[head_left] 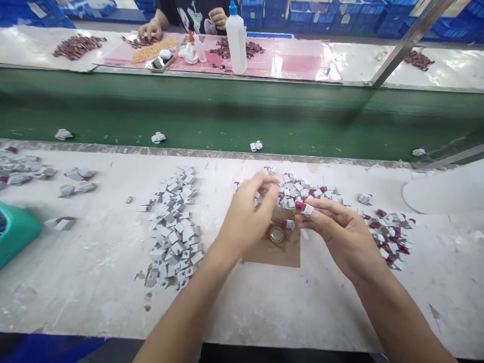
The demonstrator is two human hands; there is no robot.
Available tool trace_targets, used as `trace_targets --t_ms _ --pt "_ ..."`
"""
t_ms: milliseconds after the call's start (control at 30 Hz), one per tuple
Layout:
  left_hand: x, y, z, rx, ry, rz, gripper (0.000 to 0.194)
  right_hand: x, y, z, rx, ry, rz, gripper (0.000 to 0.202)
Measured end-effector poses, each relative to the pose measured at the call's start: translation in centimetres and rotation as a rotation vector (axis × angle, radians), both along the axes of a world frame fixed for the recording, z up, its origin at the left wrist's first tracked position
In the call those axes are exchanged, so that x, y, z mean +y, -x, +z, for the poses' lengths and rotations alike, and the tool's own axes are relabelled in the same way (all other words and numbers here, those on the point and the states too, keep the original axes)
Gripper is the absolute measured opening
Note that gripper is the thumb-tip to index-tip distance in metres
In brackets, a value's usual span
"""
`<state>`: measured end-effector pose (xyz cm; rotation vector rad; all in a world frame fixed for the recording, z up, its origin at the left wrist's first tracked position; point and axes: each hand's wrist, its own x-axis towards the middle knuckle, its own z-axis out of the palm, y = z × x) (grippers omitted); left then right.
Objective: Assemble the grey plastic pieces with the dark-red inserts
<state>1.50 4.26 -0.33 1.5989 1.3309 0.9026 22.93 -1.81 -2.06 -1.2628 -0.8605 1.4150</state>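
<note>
Between the thumb and fingers of my right hand [340, 234] is a small white-and-dark-red plastic part [305, 207], held above a brown square board [260, 254]. My left hand [247, 212] is over the board's left side, thumb and fingertips brought together and slightly blurred. Whatever may be in that pinch is hidden. On the board lies a round metal-rimmed piece [276, 234], with another white-and-red part [289, 224] close beside it. Behind my hands spreads a pile of similar white-and-red parts [298, 186].
A long heap of grey-white parts [176, 232] lies left. More red-and-white parts [393, 237] are on the right. A teal bin [22, 232] stands at the left edge. Past the green conveyor belt [212, 111], a person's hand [150, 31] touches dark pieces near a bottle [237, 45].
</note>
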Motion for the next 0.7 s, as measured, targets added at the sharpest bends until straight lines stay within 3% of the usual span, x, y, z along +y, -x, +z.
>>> trace_targets --t_ms 100,200,333,400,533,600,700 --pt "-4.4 -0.1 0.3 -0.105 0.011 -0.076 0.012 -0.7 0.5 0.5 -0.048 -0.051 0.082 0.019" --pt "-7.2 0.0 -0.1 -0.128 -0.003 -0.014 0.011 -1.8 0.8 1.1 -0.191 -0.101 0.204 0.017" --pt "-9.9 1.2 -0.8 -0.059 0.079 -0.006 0.011 -3.4 0.7 1.2 -0.403 -0.134 0.344 0.02" --pt "-11.1 2.5 -1.3 0.06 0.037 0.029 0.013 -4.1 0.3 0.8 -0.492 -0.143 0.356 0.017" --pt "-12.1 6.0 -2.9 0.575 -0.175 0.408 0.02 -5.0 -1.4 -0.6 -0.551 -0.079 0.283 0.022" --pt "-11.9 7.7 -3.6 0.811 -0.182 0.587 0.03 -5.1 -2.4 -1.4 -0.521 -0.04 0.265 0.027" --pt "-11.1 9.2 -4.2 0.942 -0.105 0.67 0.039 -5.2 -3.2 -2.1 -0.473 -0.015 0.278 0.03"
